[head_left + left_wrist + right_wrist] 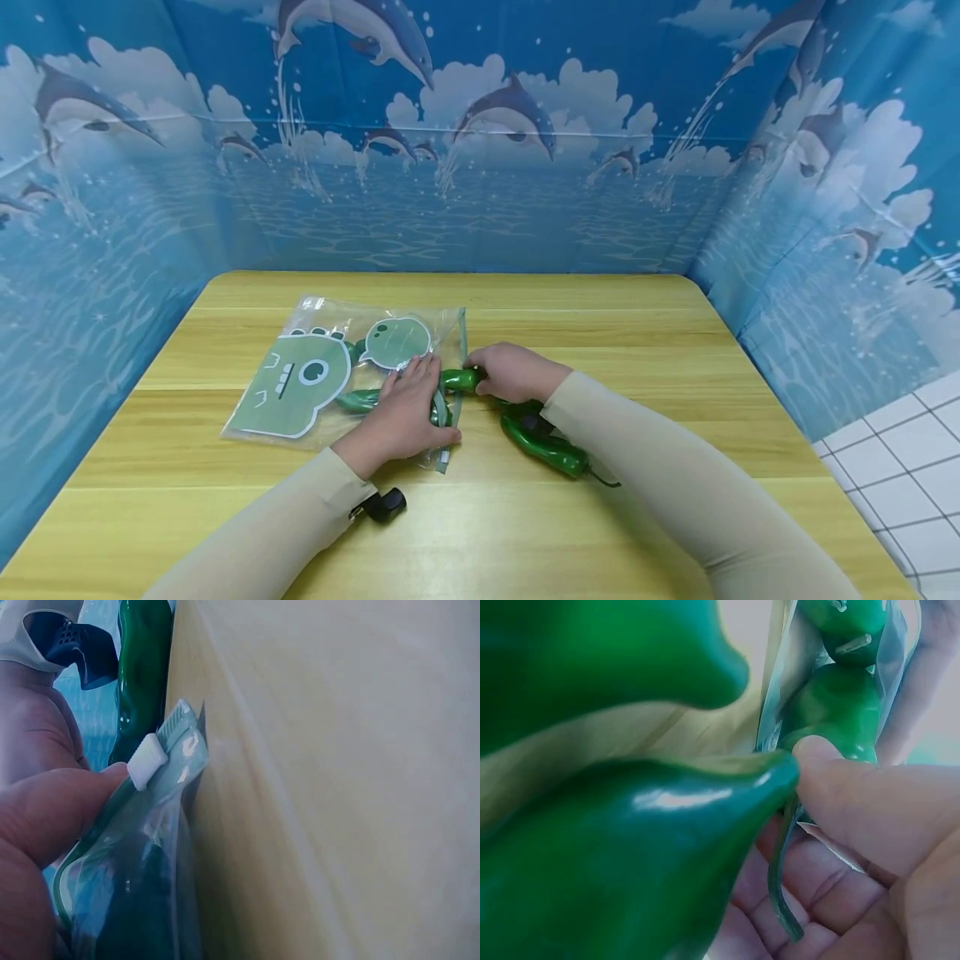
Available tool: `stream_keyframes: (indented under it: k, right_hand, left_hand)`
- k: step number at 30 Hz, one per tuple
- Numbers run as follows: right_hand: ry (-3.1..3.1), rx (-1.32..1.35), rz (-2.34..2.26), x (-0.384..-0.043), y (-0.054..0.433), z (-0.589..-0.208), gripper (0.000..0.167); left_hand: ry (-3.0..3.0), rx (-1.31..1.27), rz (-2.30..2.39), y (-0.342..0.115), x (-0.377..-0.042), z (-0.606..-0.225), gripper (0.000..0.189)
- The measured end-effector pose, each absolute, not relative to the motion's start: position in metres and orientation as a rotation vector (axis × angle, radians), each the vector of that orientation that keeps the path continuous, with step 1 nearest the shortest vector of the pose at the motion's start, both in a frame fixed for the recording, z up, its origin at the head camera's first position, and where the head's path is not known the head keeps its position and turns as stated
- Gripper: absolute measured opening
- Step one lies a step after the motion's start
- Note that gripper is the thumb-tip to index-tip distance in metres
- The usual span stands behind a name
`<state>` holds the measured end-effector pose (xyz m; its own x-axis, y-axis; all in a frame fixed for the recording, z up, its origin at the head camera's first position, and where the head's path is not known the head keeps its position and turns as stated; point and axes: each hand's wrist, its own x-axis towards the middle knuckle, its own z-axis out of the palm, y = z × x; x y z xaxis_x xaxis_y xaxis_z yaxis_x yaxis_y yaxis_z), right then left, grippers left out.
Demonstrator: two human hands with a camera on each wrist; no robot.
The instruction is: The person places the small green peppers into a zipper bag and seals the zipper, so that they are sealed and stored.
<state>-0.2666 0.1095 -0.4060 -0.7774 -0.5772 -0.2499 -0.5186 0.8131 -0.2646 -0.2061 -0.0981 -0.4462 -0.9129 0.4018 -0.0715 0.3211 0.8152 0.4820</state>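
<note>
A clear zip bag [322, 308] with a green cartoon dinosaur print lies on the table, several green peppers [358, 401] inside it. My left hand [408, 412] rests on the bag near its mouth, fingers stretched over the plastic. In the left wrist view its thumb [60, 802] lies along the green zip edge, close to the white slider [147, 761]. My right hand [513, 372] grips a green pepper [460, 381] by its stem end, the other end within the bag's mouth. In the right wrist view a thin stem [781, 877] hangs over the curled fingers.
Below my right forearm lies another green pepper [551, 452] with a dark stem, and one more is partly hidden behind it. A black wrist camera [386, 505] sits at my left cuff. Dolphin-print curtains [487, 217] stand around the wooden table [480, 533].
</note>
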Motion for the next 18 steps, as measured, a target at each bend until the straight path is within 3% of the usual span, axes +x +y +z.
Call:
stream_keyframes:
  k: [18]
  right_hand:
    - [2.694,-0.882,-0.294,-0.271,0.093,-0.408,0.032]
  left_hand:
    - [2.825,0.573,0.711,-0.098,-0.207,-0.446,0.124]
